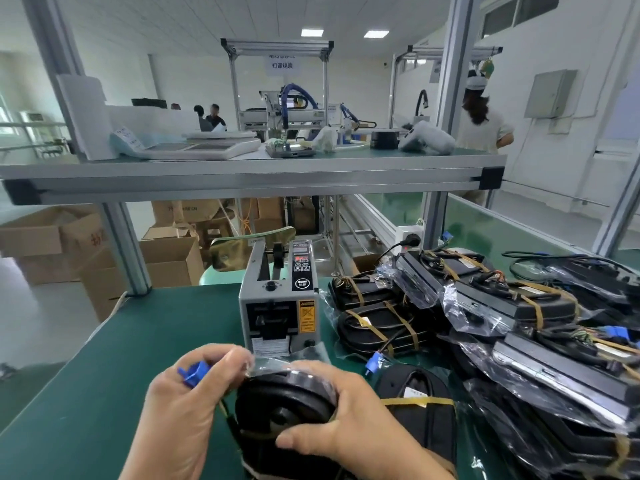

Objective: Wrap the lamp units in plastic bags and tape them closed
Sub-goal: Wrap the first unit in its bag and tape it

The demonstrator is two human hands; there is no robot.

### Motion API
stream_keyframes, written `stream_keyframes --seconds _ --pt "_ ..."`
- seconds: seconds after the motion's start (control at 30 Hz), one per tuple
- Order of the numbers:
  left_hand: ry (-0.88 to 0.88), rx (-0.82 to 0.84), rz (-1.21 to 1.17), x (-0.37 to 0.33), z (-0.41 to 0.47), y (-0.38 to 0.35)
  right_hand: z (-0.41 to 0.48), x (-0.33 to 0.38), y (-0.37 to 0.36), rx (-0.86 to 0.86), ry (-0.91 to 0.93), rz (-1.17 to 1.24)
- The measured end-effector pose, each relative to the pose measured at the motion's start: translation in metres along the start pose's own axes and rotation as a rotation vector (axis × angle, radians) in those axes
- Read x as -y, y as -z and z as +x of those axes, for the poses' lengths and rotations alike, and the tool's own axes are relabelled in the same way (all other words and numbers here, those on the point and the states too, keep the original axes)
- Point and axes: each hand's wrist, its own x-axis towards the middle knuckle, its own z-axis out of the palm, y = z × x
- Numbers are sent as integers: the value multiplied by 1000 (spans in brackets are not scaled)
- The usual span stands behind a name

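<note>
A black lamp unit (277, 407) in a clear plastic bag sits low in the middle of the head view, over the green table (104, 358). My right hand (349, 420) grips its right side, thumb curled over the front. My left hand (187, 400) pinches the bag's clear flap (263, 363) at the top of the unit; the unit's blue connector (194, 374) sticks out between its fingers. A grey tape dispenser (280, 306) stands just behind the unit.
Several bagged, taped lamp units (377, 327) and flat black units (512, 299) are piled on the right of the table. An aluminium shelf (242, 174) crosses overhead. Cardboard boxes (166, 254) stand beyond the table's far edge. A person (485, 123) stands at the back right.
</note>
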Motion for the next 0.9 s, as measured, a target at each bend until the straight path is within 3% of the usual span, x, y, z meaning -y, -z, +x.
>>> stream_keyframes --seconds 0.2,0.3,0.37,0.57,0.9 --pt "10 44 74 1 -5 -4 -13 -3 20 -12 8 -58" --pt "112 47 -95 -5 2 -6 -20 -7 24 -42 31 -100" --pt "202 -13 -196 -6 18 -7 -24 -9 22 -69 73 -153" --pt "599 -177 -74 37 61 -29 -31 -20 2 -211 223 -266" --pt "733 -346 -121 52 88 -57 -31 -25 -1 -260 216 -269"
